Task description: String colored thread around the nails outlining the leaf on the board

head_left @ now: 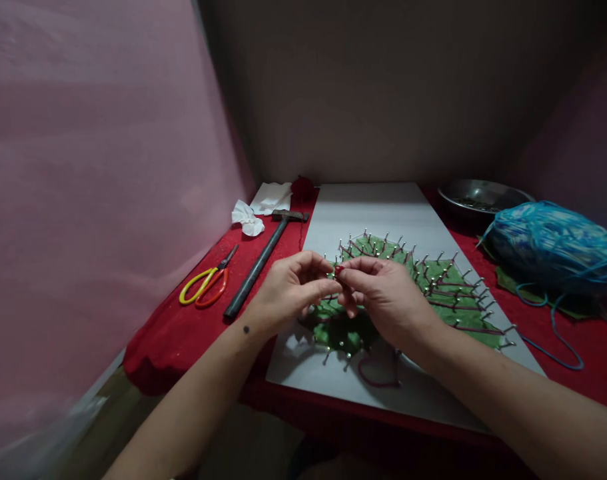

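A white board [368,207] carries a green leaf shape [446,273] studded with upright nails [440,257]. Dark red yarn [456,306] runs in lines between several of them. Over the leaf's left part, my left hand [298,283] and my right hand [390,290] meet, fingertips almost touching. A small bit of red yarn [338,269] shows between the thumbs and forefingers, both hands pinching at it. Fingers cover the nails just beneath. Near the board's front edge lies a loose loop of yarn [378,383].
On the red cloth [183,340] at left lie scissors [206,283], a hammer [260,267], crumpled white paper [248,219] and a red yarn ball [302,187]. At right are a metal bowl [483,193] holding small pieces and a blue yarn bundle [556,247] with a trailing strand.
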A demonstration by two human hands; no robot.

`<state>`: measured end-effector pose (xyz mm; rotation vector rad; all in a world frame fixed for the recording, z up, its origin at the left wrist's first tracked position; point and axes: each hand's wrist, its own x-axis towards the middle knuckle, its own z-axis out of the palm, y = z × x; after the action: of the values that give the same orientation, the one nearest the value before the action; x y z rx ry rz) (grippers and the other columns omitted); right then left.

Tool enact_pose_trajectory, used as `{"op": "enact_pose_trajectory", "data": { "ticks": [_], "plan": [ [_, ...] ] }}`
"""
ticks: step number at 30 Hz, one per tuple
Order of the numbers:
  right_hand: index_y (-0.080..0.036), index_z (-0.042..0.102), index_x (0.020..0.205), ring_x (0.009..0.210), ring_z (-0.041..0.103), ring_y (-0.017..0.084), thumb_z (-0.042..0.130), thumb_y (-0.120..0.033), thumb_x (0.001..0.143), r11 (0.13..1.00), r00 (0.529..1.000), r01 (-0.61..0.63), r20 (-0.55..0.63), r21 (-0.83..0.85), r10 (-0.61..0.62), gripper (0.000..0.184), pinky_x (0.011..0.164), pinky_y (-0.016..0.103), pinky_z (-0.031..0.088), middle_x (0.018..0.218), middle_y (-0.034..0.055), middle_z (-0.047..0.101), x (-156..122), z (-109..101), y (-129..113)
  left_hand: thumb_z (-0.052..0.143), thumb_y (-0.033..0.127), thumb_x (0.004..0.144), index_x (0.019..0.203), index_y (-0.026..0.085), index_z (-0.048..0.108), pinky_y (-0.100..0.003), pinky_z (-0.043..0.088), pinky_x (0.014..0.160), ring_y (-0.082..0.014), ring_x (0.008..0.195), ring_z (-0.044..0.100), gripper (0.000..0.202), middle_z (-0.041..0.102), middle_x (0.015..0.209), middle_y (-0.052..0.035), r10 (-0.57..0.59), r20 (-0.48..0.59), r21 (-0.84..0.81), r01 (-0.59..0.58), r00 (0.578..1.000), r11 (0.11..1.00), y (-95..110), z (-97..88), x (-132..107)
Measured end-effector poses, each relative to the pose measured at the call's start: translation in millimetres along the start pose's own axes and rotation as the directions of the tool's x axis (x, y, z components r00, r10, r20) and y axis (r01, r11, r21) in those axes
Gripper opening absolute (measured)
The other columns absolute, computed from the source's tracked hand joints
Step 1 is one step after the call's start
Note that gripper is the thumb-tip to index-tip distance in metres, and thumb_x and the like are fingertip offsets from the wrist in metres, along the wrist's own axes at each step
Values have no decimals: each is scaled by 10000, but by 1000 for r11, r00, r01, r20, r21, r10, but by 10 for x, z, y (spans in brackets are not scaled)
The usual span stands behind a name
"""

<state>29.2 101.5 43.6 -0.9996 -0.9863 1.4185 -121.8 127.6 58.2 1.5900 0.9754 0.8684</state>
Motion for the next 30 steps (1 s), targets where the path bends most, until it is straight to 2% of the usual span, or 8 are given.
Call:
{"op": "enact_pose_trajectory", "data": {
  "ticks": [4,9,19,21,23,25,27,30],
  "plan": [
    [-166,603,687,489,533,102,689,-231,640,999,1000,-24,-14,43,24,118,417,228,410,569,-9,573,-2,5,-6,619,235,778,800,150,605,-170,422,503,-70,563,546,88,615,686,12,104,-49,138,-96,993,986,-8,75,-23],
    [-151,611,683,541,575,119,724,-228,606,993,999,-44,28,111,41,157,435,231,453,611,-6,577,-4,15,-28,541,252,841,747,151,570,-160,374,460,-44,478,469,142,550,608,35,143,-70,262,-120,987,958,-18,70,-28],
    [-138,613,670,540,602,120,689,-154,624,966,992,-89,104,242,66,90,485,229,502,583,10,610,-4,6,-42,493,299,871,786,168,491,-152,362,397,-55,449,492,156,563,603,26,76,-12,139,-74,997,988,-42,94,-22],
    [-134,615,674,546,614,129,691,-146,620,963,992,-94,101,252,70,94,502,237,514,583,21,622,1,1,-35,513,295,855,793,174,477,-156,360,369,-64,430,493,140,557,589,33,70,-36,82,-67,997,994,-42,102,-23],
    [-127,617,672,543,619,135,700,-139,610,961,993,-98,88,258,77,104,505,239,519,579,29,628,5,1,-31,545,265,831,789,173,477,-156,375,372,-58,425,489,122,553,597,40,123,-83,74,-117,989,990,-48,104,-24],
    [-120,621,671,536,620,137,707,-134,604,959,993,-103,78,265,85,110,503,238,519,577,36,632,8,2,-27,555,225,820,790,163,502,-157,413,416,-55,465,515,87,570,647,29,218,-118,135,-202,969,970,-62,101,-23],
    [-117,625,673,533,622,137,711,-128,604,954,994,-105,71,279,88,110,506,239,522,582,38,635,12,-1,-20,538,191,827,802,151,547,-166,453,489,-69,555,559,48,593,714,1,338,-120,272,-297,933,915,-87,96,-18],
    [-115,632,677,537,627,139,713,-119,607,949,995,-100,59,299,86,107,515,244,526,592,37,638,26,-10,-4,522,140,831,830,141,593,-185,476,586,-92,676,586,71,609,772,-25,546,-88,511,-433,833,743,-132,92,-7]
  ]
}}
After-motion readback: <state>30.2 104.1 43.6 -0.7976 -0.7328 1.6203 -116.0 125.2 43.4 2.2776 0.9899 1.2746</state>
